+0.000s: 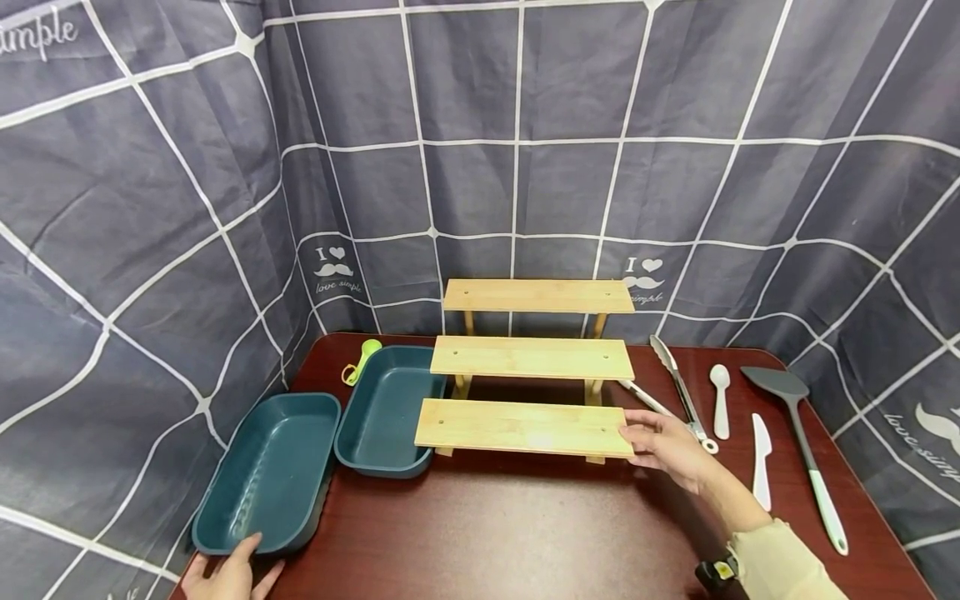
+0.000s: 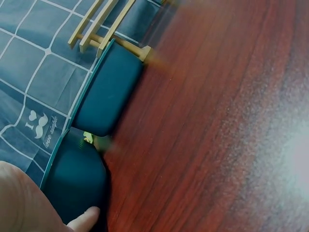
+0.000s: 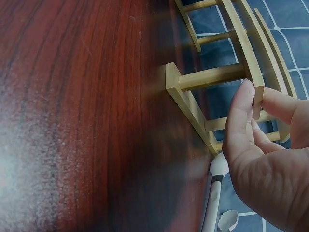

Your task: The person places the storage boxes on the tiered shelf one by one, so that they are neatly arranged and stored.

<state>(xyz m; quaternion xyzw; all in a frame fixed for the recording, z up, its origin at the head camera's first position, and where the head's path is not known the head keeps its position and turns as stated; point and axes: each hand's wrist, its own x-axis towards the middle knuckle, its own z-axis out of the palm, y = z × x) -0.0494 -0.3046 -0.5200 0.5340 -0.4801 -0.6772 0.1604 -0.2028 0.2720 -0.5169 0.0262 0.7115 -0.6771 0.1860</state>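
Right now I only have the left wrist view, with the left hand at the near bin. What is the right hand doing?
Observer: In the head view, the right hand grips the right end of the wooden rack's lowest shelf.
Operator: Understood. Before I shift anything, what lies just beyond that hand on the table?
Observer: A pair of tongs, between the rack and a white spoon.
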